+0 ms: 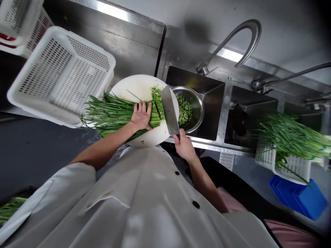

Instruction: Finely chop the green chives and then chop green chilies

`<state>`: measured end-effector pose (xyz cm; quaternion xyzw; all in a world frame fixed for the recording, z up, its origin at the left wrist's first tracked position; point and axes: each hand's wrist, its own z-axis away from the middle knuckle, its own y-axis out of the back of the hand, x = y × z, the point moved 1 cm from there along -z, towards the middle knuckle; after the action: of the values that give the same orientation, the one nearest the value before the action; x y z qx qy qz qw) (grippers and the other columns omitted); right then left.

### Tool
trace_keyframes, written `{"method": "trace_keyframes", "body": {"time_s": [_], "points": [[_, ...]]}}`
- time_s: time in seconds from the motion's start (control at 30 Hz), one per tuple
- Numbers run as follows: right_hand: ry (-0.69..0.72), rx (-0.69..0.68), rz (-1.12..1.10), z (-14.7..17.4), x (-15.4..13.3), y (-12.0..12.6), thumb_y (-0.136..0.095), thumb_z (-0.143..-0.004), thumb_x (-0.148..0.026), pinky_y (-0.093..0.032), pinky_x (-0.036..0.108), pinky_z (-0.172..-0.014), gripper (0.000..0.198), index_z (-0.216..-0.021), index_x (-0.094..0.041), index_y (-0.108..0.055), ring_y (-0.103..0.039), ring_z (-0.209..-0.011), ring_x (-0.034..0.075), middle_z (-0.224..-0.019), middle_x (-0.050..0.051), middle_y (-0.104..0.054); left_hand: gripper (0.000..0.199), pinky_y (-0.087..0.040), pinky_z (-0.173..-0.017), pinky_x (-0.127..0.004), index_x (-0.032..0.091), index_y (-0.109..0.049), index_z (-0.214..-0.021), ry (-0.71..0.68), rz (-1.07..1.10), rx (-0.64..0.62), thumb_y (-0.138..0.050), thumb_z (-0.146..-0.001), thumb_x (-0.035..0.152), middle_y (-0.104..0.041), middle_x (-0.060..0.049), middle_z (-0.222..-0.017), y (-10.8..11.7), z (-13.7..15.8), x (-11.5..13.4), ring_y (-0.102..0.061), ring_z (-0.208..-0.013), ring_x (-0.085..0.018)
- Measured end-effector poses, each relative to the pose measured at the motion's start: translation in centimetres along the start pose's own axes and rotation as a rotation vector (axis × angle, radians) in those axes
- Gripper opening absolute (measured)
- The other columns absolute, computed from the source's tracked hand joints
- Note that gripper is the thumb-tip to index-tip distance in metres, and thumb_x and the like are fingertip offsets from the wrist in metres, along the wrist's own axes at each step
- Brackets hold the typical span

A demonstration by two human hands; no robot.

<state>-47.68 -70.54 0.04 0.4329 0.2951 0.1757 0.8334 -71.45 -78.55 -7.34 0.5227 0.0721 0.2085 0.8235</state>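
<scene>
A large bunch of long garlic chives [116, 112] lies across a round white cutting board [139, 84]. On top of the bunch, near its cut ends, my left hand [141, 116] presses down flat with the fingers spread. My right hand [184, 146] is wrapped around the handle of a cleaver [170, 110], whose broad blade stands over the board's right edge. Between the blade and the bunch sit chopped chives [157, 98]. Just right of the board, a round metal bowl [199, 110] holds more chopped green pieces [184, 110]; the blade hides part of its left side.
A white perforated basket [77, 79] stands left of the board, with another basket [38, 27] behind it. Sinks [212, 93] with curved faucets [232, 34] line the right. Further right, long greens [292, 134] lie over white baskets [297, 167] above blue containers [300, 196].
</scene>
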Motion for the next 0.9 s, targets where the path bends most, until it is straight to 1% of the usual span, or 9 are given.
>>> {"method": "trace_keyframes", "body": {"time_s": [0.13,0.23,0.33,0.4,0.47,0.53,0.67,0.77,0.9], "points": [[-0.006,-0.010,-0.030,0.0,0.3,-0.3,-0.034,-0.105,-0.037,-0.045,0.036,-0.074,0.039,-0.132,-0.014,-0.050,-0.066,-0.085,0.033,-0.093,0.014,-0.072,0.143,-0.010,-0.125,-0.061,0.002,-0.003,-0.166,0.015,0.008,0.026,-0.082,-0.065,0.065,-0.019,-0.033,-0.168,0.1,-0.2,-0.1,-0.016,-0.158,-0.046],[-0.009,-0.027,-0.037,0.1,0.2,-0.3,-0.034,-0.105,-0.037,-0.045,0.037,-0.076,0.041,-0.135,-0.013,-0.048,-0.066,-0.087,0.034,-0.097,0.015,-0.072,0.134,-0.008,-0.126,-0.060,0.003,-0.009,-0.166,0.017,0.024,0.032,-0.078,-0.069,0.064,-0.023,-0.030,-0.168,0.4,-0.7,-0.5,-0.015,-0.159,-0.043],[-0.011,-0.050,-0.025,0.2,0.1,-0.1,-0.033,-0.105,-0.037,-0.046,0.038,-0.077,0.042,-0.136,-0.012,-0.048,-0.067,-0.088,0.035,-0.098,0.015,-0.073,0.128,-0.006,-0.127,-0.059,0.005,-0.020,-0.165,-0.010,0.011,0.032,-0.077,-0.068,0.066,-0.013,-0.028,-0.171,0.7,-1.3,-1.1,-0.005,-0.160,-0.044],[-0.007,-0.062,-0.010,0.4,-0.1,0.1,-0.034,-0.105,-0.036,-0.046,0.038,-0.076,0.040,-0.135,-0.013,-0.049,-0.067,-0.087,0.034,-0.099,0.015,-0.073,0.126,-0.005,-0.127,-0.058,0.005,-0.025,-0.163,-0.026,-0.002,0.037,-0.077,-0.067,0.068,-0.009,-0.028,-0.172,0.8,-1.6,-1.5,-0.003,-0.160,-0.045],[0.004,-0.075,0.009,0.9,-0.4,0.5,-0.035,-0.105,-0.034,-0.046,0.037,-0.076,0.039,-0.134,-0.013,-0.049,-0.068,-0.087,0.034,-0.099,0.015,-0.073,0.125,-0.004,-0.127,-0.056,0.006,-0.027,-0.162,-0.037,-0.009,0.051,-0.076,-0.067,0.069,-0.015,-0.029,-0.171,0.8,-1.7,-1.8,-0.008,-0.160,-0.044],[0.018,-0.090,0.034,1.5,-0.9,1.0,-0.035,-0.104,-0.031,-0.046,0.036,-0.074,0.037,-0.133,-0.013,-0.049,-0.068,-0.085,0.033,-0.094,0.015,-0.073,0.123,-0.003,-0.128,-0.054,0.006,-0.027,-0.162,-0.042,-0.002,0.078,-0.075,-0.069,0.068,-0.026,-0.028,-0.168,0.7,-1.6,-1.8,-0.017,-0.158,-0.042],[0.022,-0.129,0.102,2.9,-2.3,1.8,-0.035,-0.106,-0.028,-0.043,0.033,-0.069,0.032,-0.132,-0.014,-0.046,-0.069,-0.080,0.030,-0.086,0.012,-0.073,0.123,-0.008,-0.129,-0.049,0.003,-0.023,-0.162,0.016,0.054,0.135,-0.078,-0.070,0.061,-0.043,-0.027,-0.157,0.2,-1.1,-1.4,-0.035,-0.149,-0.041],[0.025,-0.172,0.140,3.4,-3.3,2.1,-0.036,-0.107,-0.027,-0.041,0.032,-0.068,0.029,-0.132,-0.015,-0.043,-0.069,-0.079,0.029,-0.088,0.012,-0.073,0.126,-0.011,-0.128,-0.048,-0.001,-0.021,-0.162,0.056,0.087,0.142,-0.080,-0.068,0.058,-0.045,-0.028,-0.154,-0.1,-0.9,-1.0,-0.039,-0.146,-0.040],[0.026,-0.231,0.163,3.0,-4.1,2.6,-0.037,-0.107,-0.025,-0.040,0.032,-0.068,0.026,-0.131,-0.015,-0.042,-0.070,-0.083,0.029,-0.090,0.013,-0.073,0.121,-0.015,-0.126,-0.047,-0.001,-0.029,-0.159,0.056,0.108,0.144,-0.080,-0.067,0.058,-0.045,-0.027,-0.153,-0.1,-1.0,-0.9,-0.038,-0.144,-0.042]]}}
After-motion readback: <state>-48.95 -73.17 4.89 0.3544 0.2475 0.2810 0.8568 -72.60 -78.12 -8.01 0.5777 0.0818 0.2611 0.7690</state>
